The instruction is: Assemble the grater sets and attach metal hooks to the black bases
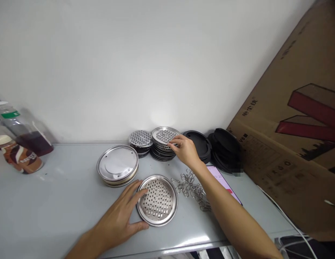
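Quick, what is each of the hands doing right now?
Left hand: open, resting against the perforated tray.
Right hand: fingertips pinching the top mesh disc of a stack.

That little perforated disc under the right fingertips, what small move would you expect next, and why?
Probably lifting the top small perforated disc off its stack and carrying it toward the large perforated plate. The right hand has its fingertips pinching that disc's edge, while the left hand rests against the plate's rim, steadying it on the grey table.
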Demonstrator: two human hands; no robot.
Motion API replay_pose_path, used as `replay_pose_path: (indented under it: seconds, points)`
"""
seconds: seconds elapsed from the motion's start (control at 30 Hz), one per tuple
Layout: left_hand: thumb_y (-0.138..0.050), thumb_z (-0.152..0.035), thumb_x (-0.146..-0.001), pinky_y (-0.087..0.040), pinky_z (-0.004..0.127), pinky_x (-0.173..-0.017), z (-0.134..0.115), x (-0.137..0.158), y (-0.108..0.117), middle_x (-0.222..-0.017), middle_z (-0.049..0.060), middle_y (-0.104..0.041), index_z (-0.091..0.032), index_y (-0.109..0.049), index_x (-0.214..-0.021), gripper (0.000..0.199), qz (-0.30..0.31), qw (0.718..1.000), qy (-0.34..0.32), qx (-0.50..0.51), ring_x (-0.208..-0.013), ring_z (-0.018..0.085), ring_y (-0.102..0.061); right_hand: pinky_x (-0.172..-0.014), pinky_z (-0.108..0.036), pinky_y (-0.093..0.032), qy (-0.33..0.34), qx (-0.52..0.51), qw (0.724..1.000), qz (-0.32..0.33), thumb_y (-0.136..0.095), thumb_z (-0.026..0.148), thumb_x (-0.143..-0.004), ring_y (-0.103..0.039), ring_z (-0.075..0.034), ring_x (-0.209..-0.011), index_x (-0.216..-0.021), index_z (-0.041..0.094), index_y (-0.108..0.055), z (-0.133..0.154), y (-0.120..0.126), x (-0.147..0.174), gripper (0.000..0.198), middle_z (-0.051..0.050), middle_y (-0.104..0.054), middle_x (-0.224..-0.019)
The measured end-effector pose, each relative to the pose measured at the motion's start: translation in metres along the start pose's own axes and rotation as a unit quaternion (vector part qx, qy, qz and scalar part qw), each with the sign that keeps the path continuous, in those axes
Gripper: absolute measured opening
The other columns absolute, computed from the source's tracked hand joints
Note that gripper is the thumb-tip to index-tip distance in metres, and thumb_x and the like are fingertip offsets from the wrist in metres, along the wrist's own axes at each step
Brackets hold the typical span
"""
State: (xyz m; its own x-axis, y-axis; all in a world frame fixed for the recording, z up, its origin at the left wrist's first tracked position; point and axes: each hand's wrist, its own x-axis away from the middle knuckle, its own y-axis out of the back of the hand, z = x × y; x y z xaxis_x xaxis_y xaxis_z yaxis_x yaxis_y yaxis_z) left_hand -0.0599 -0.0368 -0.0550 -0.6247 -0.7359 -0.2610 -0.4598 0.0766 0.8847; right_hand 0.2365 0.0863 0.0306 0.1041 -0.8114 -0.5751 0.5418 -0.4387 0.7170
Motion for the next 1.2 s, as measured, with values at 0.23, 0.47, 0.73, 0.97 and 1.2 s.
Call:
replay_pose_path:
  seconds: [0.23, 0.47, 0.73, 0.97, 1.2]
  points:
    - [-0.074, -0.042, -0.082, -0.039, 0.059, -0.109, 0.002, 0.001, -0.002, -0.158, 0.014, -0.03, -0.03, -0.027, -0.153, 0.086, 0.015, 1.0, 0.014, 0.0, -0.143, 0.038, -0.032, -0.073, -0.028, -0.048, 0.061, 0.015, 0.995, 0.074, -0.067, 0.031, -0.09, -0.068, -0.019, -0.083, -0.086, 0.025, -0.078, 0.007, 0.011, -0.014, 0.013, -0.002, -0.075, -0.095]
    - [-0.075, -0.049, -0.078, -0.031, 0.057, -0.116, -0.004, -0.003, 0.003, -0.159, 0.012, -0.03, -0.028, -0.03, -0.152, 0.089, 0.043, 0.997, 0.047, 0.048, -0.146, 0.036, -0.027, -0.071, -0.028, -0.049, 0.081, -0.042, 0.996, 0.015, -0.067, 0.026, -0.088, -0.068, -0.018, -0.078, -0.084, 0.023, -0.078, 0.001, 0.021, -0.038, 0.013, -0.003, -0.075, -0.091]
    - [-0.078, -0.049, -0.075, -0.029, 0.053, -0.118, -0.006, -0.004, 0.004, -0.157, 0.013, -0.031, -0.026, -0.019, -0.154, 0.101, 0.026, 0.996, 0.046, 0.075, -0.146, 0.033, -0.026, -0.053, -0.026, -0.038, -0.054, -0.214, 0.95, -0.221, -0.072, 0.035, -0.083, -0.05, -0.012, -0.055, -0.08, 0.02, -0.076, 0.041, 0.082, 0.001, 0.016, 0.002, -0.058, -0.06]
    - [-0.085, -0.046, -0.066, -0.029, 0.055, -0.118, -0.006, -0.005, 0.002, -0.161, 0.014, -0.021, -0.029, 0.004, -0.156, 0.128, 0.028, 0.994, 0.078, 0.076, -0.146, 0.035, -0.025, -0.044, -0.02, -0.018, -0.355, -0.577, 0.728, 0.11, -0.079, 0.045, -0.076, -0.018, -0.004, -0.044, -0.057, 0.016, -0.051, 0.02, 0.048, 0.092, 0.044, 0.01, -0.026, -0.044]
    - [-0.089, -0.046, -0.059, -0.028, 0.055, -0.118, -0.007, -0.006, 0.003, -0.163, 0.014, -0.016, -0.029, 0.005, -0.156, 0.136, 0.04, 0.989, 0.116, 0.085, -0.147, 0.036, -0.023, -0.041, -0.019, -0.01, -0.394, -0.592, 0.661, 0.239, -0.081, 0.045, -0.072, -0.014, -0.003, -0.044, -0.063, 0.014, -0.056, 0.01, -0.006, 0.103, 0.041, 0.011, -0.027, -0.046]
